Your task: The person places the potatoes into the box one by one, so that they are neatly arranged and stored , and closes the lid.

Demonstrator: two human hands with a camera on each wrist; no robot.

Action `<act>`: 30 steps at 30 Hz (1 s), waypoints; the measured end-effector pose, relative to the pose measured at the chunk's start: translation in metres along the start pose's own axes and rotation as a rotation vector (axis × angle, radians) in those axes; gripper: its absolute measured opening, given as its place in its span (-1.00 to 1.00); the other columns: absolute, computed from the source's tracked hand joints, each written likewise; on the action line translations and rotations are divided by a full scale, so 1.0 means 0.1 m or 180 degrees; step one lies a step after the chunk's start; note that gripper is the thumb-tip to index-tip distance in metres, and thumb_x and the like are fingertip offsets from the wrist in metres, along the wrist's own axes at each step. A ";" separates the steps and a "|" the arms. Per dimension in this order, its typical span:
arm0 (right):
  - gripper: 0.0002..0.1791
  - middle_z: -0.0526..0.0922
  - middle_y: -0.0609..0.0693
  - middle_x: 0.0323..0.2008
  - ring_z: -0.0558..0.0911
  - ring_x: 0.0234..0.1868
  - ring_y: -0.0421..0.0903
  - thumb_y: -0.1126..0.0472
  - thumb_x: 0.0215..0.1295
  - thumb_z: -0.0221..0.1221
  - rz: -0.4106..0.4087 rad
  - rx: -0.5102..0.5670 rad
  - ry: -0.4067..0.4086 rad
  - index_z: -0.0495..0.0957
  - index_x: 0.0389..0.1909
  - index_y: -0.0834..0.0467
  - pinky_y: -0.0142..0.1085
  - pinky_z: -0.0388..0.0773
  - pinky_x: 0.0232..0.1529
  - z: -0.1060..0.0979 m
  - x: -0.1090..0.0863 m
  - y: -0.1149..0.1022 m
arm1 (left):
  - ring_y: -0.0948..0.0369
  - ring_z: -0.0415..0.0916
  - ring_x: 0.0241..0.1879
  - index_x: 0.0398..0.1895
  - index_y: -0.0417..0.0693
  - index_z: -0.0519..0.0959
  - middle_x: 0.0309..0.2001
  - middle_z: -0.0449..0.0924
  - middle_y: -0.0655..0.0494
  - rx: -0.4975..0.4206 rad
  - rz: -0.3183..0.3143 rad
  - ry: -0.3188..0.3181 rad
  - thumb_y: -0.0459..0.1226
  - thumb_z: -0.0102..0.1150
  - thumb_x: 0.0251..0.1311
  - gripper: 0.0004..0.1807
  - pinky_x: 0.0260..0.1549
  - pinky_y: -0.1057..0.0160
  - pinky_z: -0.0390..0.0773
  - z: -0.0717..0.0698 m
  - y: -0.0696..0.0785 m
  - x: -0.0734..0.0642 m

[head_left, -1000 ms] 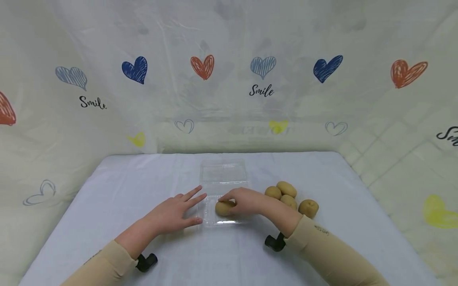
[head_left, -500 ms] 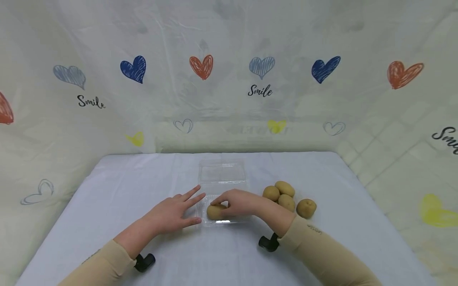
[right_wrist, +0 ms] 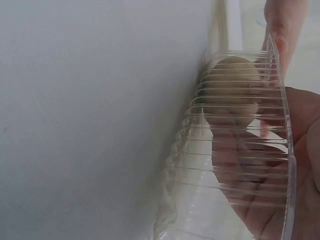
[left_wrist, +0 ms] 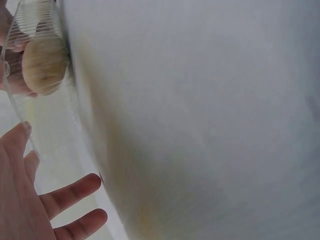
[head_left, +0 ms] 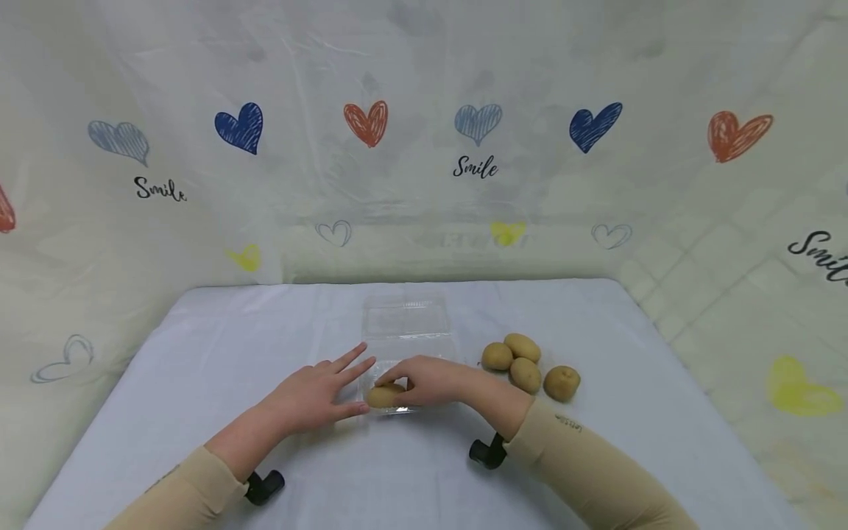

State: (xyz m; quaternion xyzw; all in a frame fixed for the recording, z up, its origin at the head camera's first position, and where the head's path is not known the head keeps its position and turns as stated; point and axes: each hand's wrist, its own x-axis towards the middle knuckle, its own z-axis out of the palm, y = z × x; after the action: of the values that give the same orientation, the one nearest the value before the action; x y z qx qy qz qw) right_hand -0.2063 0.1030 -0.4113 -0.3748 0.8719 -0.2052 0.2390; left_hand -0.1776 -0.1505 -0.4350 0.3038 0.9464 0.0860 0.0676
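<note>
A clear plastic clamshell box (head_left: 405, 318) lies unfolded on the table, its lid tipped toward the back. In the near half, my right hand (head_left: 433, 381) pinches a potato (head_left: 381, 398) between thumb and fingers at the left end. Seen from the right wrist, this potato (right_wrist: 232, 80) shows through the ribbed wall, low against the bottom of the box. My left hand (head_left: 313, 399) has its fingers spread, with fingertips right at the box's left edge. From the left wrist, a fingertip and thumb of the left hand (left_wrist: 35, 192) overlap the box's rim.
Several loose potatoes (head_left: 525, 375) sit in a group to the right of the box, one of them (head_left: 562, 383) a little apart. A white cloth covers the table (head_left: 265, 324). Behind it hangs a pale curtain (head_left: 424, 199) printed with hearts.
My right hand has slid the potato leftward inside the box, from near its middle to the left end. The left hand has stayed at the box's edge. The view has shifted slightly.
</note>
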 end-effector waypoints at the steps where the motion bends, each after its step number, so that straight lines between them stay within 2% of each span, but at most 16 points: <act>1: -0.59 0.60 -0.29 0.08 0.56 -0.16 -0.34 0.10 0.40 0.22 -0.0008 -0.0003 0.0000 0.56 0.26 -0.07 -0.41 0.52 -0.10 0.00 0.00 0.01 | -0.16 0.43 0.23 0.57 0.38 0.05 0.59 -0.28 0.42 -0.0014 -0.0007 0.0002 0.54 -0.31 0.15 -0.04 0.12 -0.18 0.43 0.00 0.00 0.00; 6: -0.57 0.58 -0.28 0.10 0.55 -0.15 -0.33 0.02 0.40 0.21 0.0021 -0.0006 0.0025 0.55 0.27 -0.11 -0.38 0.52 -0.08 -0.01 -0.02 0.04 | -0.16 0.43 0.24 0.57 0.39 0.05 0.59 -0.27 0.42 -0.0052 -0.0003 0.0009 0.51 -0.27 0.17 -0.07 0.15 -0.19 0.41 -0.01 0.01 -0.01; 14: -0.51 0.56 -0.13 0.20 0.59 -0.19 -0.31 -0.06 0.34 0.26 0.0098 0.0180 0.0160 0.54 0.28 -0.11 -0.35 0.55 -0.11 -0.08 -0.09 0.09 | -0.15 0.42 0.25 0.57 0.36 0.06 0.60 -0.20 0.34 -0.0079 0.0028 0.0037 0.49 -0.23 0.20 -0.08 0.14 -0.17 0.43 0.00 0.01 0.00; 22: -0.53 0.60 -0.11 0.18 0.57 -0.16 -0.26 0.03 0.31 0.31 0.0021 0.0314 0.0428 0.58 0.24 -0.05 -0.35 0.57 -0.22 -0.19 -0.24 0.11 | -0.17 0.37 0.29 0.58 0.34 0.06 0.60 -0.19 0.30 -0.0180 -0.0010 0.0017 0.41 -0.10 0.24 -0.11 0.15 -0.18 0.42 0.01 0.02 0.00; 30: -0.54 0.61 -0.11 0.14 0.57 -0.20 -0.21 0.07 0.29 0.33 0.0133 0.0360 0.0611 0.58 0.22 -0.14 -0.31 0.57 -0.27 -0.30 -0.46 0.20 | -0.18 0.37 0.29 0.58 0.37 0.05 0.59 -0.24 0.38 -0.0169 0.0008 0.0034 0.45 -0.15 0.22 -0.09 0.16 -0.17 0.41 0.02 0.00 0.00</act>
State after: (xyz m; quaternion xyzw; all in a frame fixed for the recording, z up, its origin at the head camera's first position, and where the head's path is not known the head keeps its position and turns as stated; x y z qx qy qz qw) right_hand -0.2067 0.1557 -0.3853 -0.3211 0.8855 -0.2840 0.1794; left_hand -0.1767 -0.1504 -0.4373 0.3026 0.9438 0.1129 0.0705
